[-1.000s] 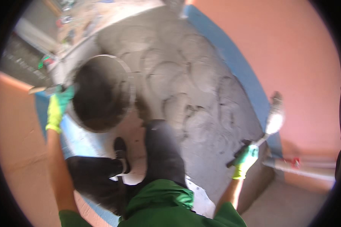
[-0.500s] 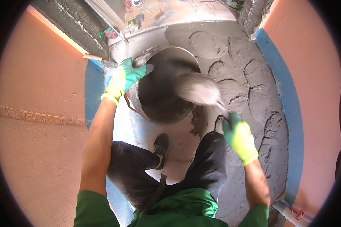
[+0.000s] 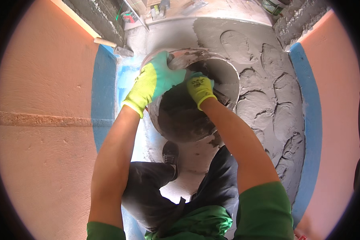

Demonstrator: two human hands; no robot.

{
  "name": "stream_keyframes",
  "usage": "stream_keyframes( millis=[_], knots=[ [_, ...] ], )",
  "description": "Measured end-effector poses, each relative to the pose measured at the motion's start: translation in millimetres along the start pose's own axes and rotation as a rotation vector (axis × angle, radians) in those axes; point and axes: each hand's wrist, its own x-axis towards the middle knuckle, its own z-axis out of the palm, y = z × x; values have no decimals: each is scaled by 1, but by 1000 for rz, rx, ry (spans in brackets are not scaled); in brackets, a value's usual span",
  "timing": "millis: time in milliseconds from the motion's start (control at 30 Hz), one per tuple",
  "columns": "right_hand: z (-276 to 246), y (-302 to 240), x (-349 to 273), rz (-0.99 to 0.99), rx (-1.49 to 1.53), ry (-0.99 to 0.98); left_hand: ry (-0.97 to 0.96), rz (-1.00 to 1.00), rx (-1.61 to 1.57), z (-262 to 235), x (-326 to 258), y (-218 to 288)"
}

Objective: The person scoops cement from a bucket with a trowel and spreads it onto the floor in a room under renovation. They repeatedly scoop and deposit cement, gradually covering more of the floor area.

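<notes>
A large round bucket (image 3: 237, 82), tilted with its mouth toward me, stands on the floor in front of my legs. Dark grey wet mortar coats its shadowed inside. My left hand (image 3: 156, 80), in a yellow-green glove, is closed over the bucket's far left rim. Reaching into the bucket's mouth, my right hand (image 3: 200, 88) in a matching glove is closed around the handle of a trowel. The trowel's blade is mostly hidden in the shade and behind my wrist. Both hands are close together, the left one slightly higher.
Lumpy grey mortar (image 3: 282, 96) covers the floor on the right, against a wall with a blue lower band (image 3: 308, 92). On the left is another pink wall (image 3: 44, 88). A wooden-handled tool (image 3: 105, 41) lies near its corner; more tools (image 3: 161, 9) lie beyond.
My right hand has swung from the right of the bucket up and left into its mouth, taking the trowel along. My left hand stays on the rim; the bucket appears slightly more to the right.
</notes>
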Motion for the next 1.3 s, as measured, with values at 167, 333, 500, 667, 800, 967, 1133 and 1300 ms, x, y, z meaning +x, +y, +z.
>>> stream_keyframes(
  millis=[167, 333, 500, 667, 800, 967, 1133, 1300],
  knots=[
    [27, 18, 4, -61, -160, -161, 26, 61, 6, 6, 9, -14],
    [33, 29, 8, -16, -83, -313, 79, 255, 26, 21, 17, -22],
    [49, 43, -1, 59, 19, -332, 111, 313, -15, 33, 13, -19],
    [71, 56, -9, 227, 197, -379, 53, 282, 17, 33, 11, -11],
    [80, 55, -15, 178, 172, -566, 28, 266, -52, 27, 4, -6],
    [84, 47, -37, 308, 402, -556, 59, 335, -33, 21, 5, -10],
    [87, 39, -64, 430, 692, -628, 10, 335, -20, 20, -7, -22],
    [95, 26, -94, 569, 1029, -732, -13, 364, 63, 16, -20, -29]
  ],
)
